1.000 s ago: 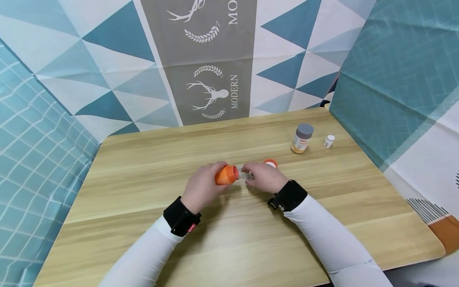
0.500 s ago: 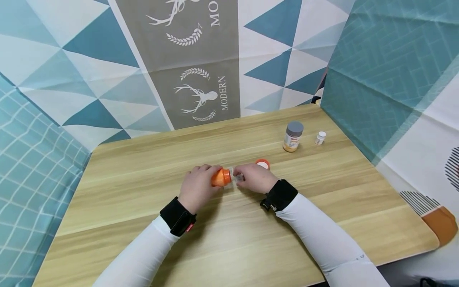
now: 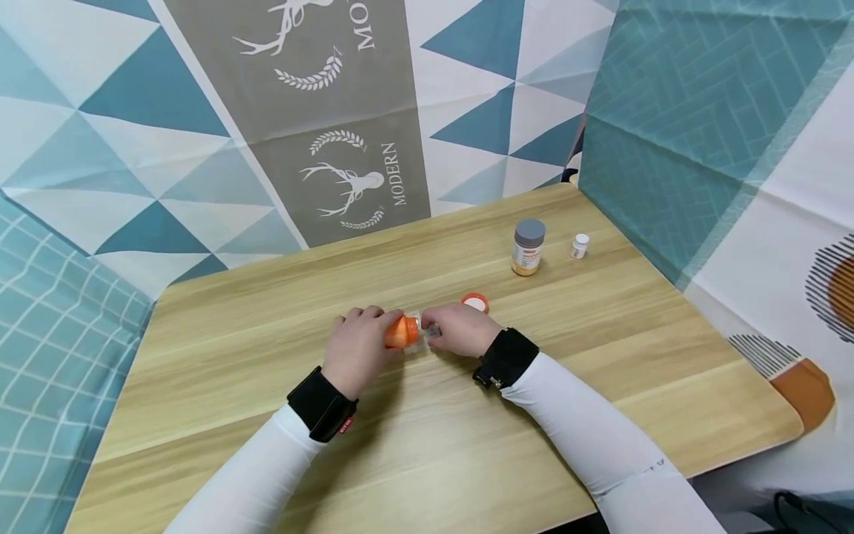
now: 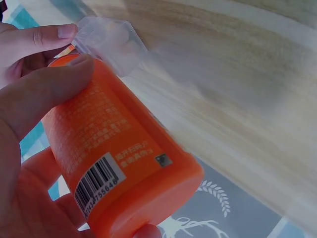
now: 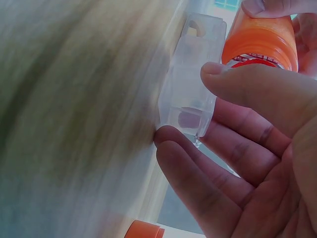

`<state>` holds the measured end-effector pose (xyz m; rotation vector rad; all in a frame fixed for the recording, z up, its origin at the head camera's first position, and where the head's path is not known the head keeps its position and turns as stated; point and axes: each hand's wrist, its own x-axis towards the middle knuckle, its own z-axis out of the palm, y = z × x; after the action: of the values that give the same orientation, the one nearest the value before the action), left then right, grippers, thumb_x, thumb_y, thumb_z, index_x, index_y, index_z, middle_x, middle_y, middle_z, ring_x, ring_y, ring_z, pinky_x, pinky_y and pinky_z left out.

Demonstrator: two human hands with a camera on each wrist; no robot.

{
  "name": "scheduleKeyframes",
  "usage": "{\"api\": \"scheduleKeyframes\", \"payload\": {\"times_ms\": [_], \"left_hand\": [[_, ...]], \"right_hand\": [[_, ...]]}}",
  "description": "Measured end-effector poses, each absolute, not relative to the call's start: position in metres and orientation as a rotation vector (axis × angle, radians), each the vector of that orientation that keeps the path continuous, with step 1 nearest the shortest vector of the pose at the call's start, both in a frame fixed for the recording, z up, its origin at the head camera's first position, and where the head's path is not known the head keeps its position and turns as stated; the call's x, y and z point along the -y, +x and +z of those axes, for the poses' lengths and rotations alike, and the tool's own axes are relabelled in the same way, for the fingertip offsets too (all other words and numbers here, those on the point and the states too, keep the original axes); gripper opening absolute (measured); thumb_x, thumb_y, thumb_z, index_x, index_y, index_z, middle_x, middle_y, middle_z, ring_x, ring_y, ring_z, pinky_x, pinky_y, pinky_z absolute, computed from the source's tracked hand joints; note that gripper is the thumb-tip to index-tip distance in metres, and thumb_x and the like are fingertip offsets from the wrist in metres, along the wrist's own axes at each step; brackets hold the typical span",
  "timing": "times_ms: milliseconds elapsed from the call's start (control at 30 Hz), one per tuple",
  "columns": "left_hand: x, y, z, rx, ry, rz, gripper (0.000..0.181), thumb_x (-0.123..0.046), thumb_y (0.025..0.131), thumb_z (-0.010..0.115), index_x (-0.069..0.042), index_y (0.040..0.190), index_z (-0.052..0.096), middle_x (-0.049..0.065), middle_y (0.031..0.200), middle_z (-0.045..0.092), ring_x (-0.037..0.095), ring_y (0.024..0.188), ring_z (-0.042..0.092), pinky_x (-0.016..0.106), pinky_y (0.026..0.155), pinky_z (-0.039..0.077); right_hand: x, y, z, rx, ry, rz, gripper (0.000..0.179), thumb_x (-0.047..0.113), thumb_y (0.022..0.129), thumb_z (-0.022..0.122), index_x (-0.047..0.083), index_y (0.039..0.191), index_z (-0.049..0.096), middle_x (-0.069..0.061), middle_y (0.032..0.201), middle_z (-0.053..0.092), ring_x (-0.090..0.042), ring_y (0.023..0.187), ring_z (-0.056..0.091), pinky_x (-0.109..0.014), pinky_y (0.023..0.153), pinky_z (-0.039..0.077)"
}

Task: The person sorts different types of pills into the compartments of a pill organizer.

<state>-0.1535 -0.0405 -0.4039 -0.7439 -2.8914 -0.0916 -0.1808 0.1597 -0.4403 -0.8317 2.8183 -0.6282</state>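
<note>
Since a second ago, my view has swung to the right: the hands, bottle and jars all sit further left in the head picture, and more of the right-hand curtain shows. The hands have come closer together, and the orange bottle [image 3: 401, 331] has tipped so that I no longer see into its mouth.

My left hand [image 3: 356, 351] wraps the bottle, grip closed round its body, thumb along the top; the left wrist view shows the barcode side facing out. The bottle lies nearly level, just above the middle of the tabletop [image 3: 267, 311], its mouth toward my right hand [image 3: 460, 330]. That hand's grip pinches a clear plastic piece [image 5: 190, 91] between thumb and fingers [image 5: 198, 173], and the piece touches the bottle's mouth.

An orange cap [image 3: 475, 302] lies on the tabletop just behind my right hand, white inside facing up. Well beyond the cap, toward the far right corner, a grey-lidded jar [image 3: 528, 247] stands upright, with a small white bottle [image 3: 580, 245] near it on the right. My fingers hide where piece and bottle meet. Both wrist views are blurred around the hands.
</note>
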Motion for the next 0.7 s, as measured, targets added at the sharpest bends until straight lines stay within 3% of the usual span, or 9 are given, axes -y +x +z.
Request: {"api": "scheduleKeyframes", "payload": {"times_ms": [700], "left_hand": [[0.028, -0.154, -0.401, 2.863, -0.778, 0.106, 0.052, -0.022, 0.068, 0.086, -0.023, 0.117, 0.069, 0.005, 0.094, 0.064, 0.029, 0.083, 0.051, 0.044, 0.070, 0.042]], "right_hand": [[-0.161, -0.181, -0.440, -2.803, -0.876, -0.636, 0.018, 0.015, 0.086, 0.071, 0.013, 0.103, 0.067, 0.002, 0.097, 0.068, -0.010, 0.082, 0.056, -0.031, 0.077, 0.050]]}}
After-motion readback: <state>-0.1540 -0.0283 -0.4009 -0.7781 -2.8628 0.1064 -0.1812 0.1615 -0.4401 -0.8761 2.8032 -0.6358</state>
